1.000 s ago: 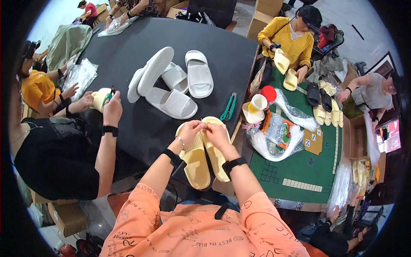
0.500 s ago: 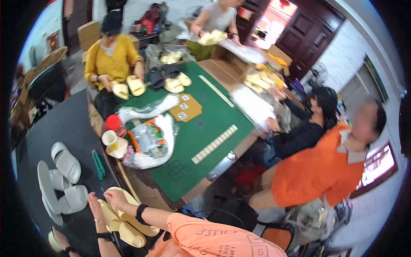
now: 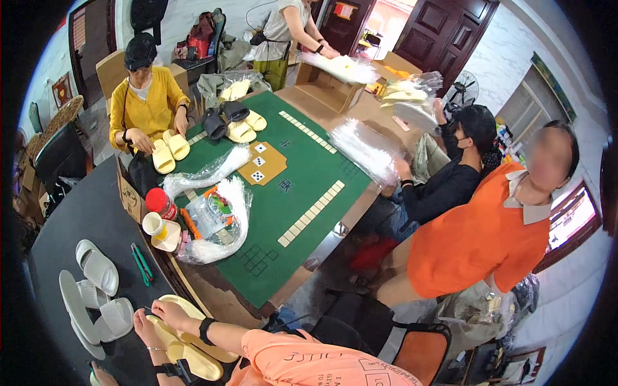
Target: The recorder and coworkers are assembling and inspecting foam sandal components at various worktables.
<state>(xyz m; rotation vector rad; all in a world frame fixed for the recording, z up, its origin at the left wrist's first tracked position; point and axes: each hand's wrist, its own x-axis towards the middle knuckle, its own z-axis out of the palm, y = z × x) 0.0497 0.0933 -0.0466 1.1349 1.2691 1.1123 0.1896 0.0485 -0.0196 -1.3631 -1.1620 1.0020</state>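
Note:
My right hand [image 3: 169,315], with a black band on its wrist, is closed in a pinch over a pair of pale yellow slippers [image 3: 198,365] at the near left. Beside it, my left hand [image 3: 147,328] has its fingers curled inward at the slippers' edge. A thin dark thing shows between the fingertips, too small to name. Both slippers lie side by side under my wrists, partly hidden by them. Left of my hands are several grey slippers [image 3: 102,267] on the dark table [image 3: 51,219]. A green-handled cutter [image 3: 141,264] lies beyond them.
A green mat [image 3: 283,264] bears plastic bags [image 3: 238,222], a red-lidded jar [image 3: 161,202], a cup [image 3: 153,224] and tiles [image 3: 312,212]. Co-workers in yellow [image 3: 148,106], black [image 3: 450,183] and orange [image 3: 476,238] surround it. Another person's hand [image 3: 103,375] shows lower left.
The view has shifted slightly. My left fingers have gone from straight to curled near my right hand. At the back, the standing person has lowered the yellow slippers onto the plastic over the box.

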